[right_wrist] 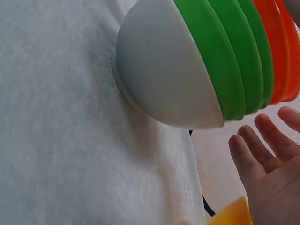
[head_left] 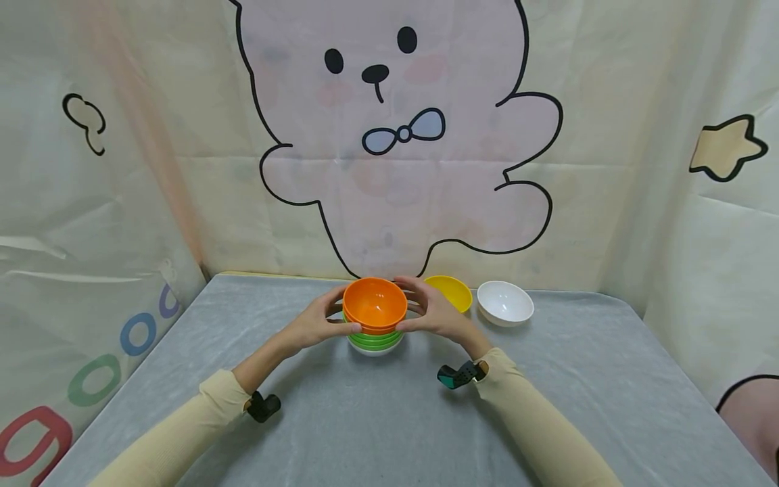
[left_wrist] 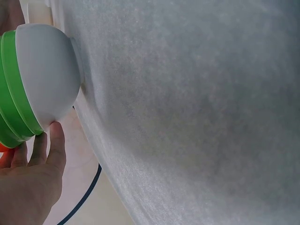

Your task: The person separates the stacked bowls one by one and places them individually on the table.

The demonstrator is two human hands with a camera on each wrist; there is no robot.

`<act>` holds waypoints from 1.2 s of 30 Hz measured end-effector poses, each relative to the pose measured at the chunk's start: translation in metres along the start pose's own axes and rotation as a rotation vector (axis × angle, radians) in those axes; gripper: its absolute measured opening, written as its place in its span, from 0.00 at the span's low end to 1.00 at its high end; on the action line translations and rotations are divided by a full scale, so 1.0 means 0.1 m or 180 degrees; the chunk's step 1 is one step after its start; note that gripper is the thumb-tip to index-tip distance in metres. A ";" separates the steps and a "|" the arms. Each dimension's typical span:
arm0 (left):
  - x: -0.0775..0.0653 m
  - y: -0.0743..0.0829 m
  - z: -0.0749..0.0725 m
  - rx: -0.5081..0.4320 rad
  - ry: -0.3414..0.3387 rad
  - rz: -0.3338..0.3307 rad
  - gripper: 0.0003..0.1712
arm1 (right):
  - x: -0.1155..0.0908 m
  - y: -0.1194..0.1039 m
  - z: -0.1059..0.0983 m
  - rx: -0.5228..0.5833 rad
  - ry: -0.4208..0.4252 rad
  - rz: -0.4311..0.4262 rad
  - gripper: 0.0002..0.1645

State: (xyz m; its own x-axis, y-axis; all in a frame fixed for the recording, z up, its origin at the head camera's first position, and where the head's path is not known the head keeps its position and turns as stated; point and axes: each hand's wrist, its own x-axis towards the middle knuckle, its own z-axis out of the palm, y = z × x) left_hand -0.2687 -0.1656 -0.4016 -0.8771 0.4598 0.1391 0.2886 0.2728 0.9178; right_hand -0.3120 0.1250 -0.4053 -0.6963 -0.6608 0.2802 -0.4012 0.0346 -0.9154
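Observation:
A stack of bowls stands upright on the grey cloth: a white bowl [left_wrist: 49,72] at the bottom, several green bowls [right_wrist: 225,61] nested in it, and orange bowls [head_left: 375,302] on top. My left hand [head_left: 319,320] holds the stack's left side, its thumb at the front below the orange rim and its fingers along the bowl rims. On the other side is my right hand [head_left: 437,313], thumb near the orange bowls at the front. In the right wrist view its fingers are spread, and a gap shows between their tips and the stack.
Behind my right hand sits a yellow bowl [head_left: 453,292], and to its right a separate white bowl [head_left: 505,304]. The grey cloth [head_left: 377,426] covers the table. Printed curtains [head_left: 402,203] hang behind its far edge and at both sides.

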 end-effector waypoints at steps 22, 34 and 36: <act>-0.01 0.03 0.00 0.0077 0.0023 0.0011 0.44 | 0.12 0.06 0.09 -0.0015 -0.0035 -0.0126 0.48; 0.00 0.00 0.00 0.0047 -0.0005 -0.0019 0.44 | 0.11 0.04 0.11 -0.0151 0.0138 -0.0062 0.46; 0.00 0.00 0.00 0.0037 -0.0004 -0.0017 0.44 | 0.11 0.03 0.11 -0.0179 0.0167 -0.0043 0.47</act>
State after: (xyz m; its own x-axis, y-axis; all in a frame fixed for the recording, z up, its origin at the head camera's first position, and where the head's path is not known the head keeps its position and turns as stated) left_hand -0.2685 -0.1654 -0.4015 -0.8781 0.4593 0.1339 0.2885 0.2851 0.9141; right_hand -0.3143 0.1096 -0.4083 -0.7202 -0.6214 0.3085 -0.4425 0.0689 -0.8941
